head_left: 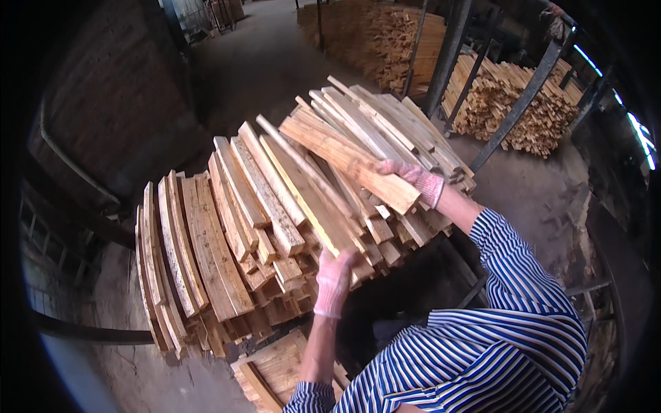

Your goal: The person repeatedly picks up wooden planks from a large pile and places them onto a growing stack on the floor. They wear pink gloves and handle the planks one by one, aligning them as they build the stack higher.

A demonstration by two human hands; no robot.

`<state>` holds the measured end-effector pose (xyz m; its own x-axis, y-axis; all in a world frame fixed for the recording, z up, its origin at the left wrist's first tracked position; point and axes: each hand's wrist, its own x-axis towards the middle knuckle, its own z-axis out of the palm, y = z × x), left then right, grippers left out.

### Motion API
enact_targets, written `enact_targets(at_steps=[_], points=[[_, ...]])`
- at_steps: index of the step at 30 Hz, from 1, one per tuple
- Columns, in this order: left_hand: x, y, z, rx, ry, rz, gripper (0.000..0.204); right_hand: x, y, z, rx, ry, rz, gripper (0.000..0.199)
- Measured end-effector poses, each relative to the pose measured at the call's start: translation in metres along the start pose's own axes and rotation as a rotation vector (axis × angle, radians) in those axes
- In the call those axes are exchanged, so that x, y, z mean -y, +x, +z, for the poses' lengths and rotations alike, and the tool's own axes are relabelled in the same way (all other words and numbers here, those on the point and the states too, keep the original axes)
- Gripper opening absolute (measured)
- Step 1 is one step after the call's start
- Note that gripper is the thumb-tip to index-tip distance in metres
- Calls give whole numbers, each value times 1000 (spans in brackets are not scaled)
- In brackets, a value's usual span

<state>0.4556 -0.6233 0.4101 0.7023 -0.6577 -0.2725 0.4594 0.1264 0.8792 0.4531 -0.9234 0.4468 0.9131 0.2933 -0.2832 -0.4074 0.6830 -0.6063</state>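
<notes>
A large stack of rough wooden planks [219, 258] lies before me, their near ends uneven. My right hand [417, 180], in a pinkish knit glove, grips a broad wooden board [348, 160] near its close end. That board lies slantwise across the top of the stack, at an angle to the planks beneath. My left hand [334, 277], gloved alike, is closed around the near end of a long wooden plank [310, 199] with a yellowish edge. Its fingertips are partly hidden behind the wood.
Below the stack, near my left forearm, are more wooden boards [275, 365]. Dark metal posts [518, 109] rise at the right, with wood piles [513, 103] behind them. A dark wall [120, 103] stands at the left. A metal bar [93, 330] meets the stack's left side.
</notes>
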Motion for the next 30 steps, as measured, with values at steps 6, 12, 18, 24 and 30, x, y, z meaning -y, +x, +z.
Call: enact_targets(at_steps=[6, 12, 18, 24, 30], points=[[4, 81, -7, -196, -100, -183, 69, -72, 57, 34, -564, -737, -303, 104], [7, 108, -14, -181, -327, -82, 73, -50, 98, 16, -392, -612, -204, 119], [-39, 28, -31, 1, 184, -212, 67, -98, 27, 43, -397, -568, -78, 120], [12, -76, -44, 28, -58, -476, 45, -201, -13, 33, -341, -200, -51, 56], [32, -144, -51, 93, -63, -377, 43, -282, -31, 23, -209, -454, -262, 51]])
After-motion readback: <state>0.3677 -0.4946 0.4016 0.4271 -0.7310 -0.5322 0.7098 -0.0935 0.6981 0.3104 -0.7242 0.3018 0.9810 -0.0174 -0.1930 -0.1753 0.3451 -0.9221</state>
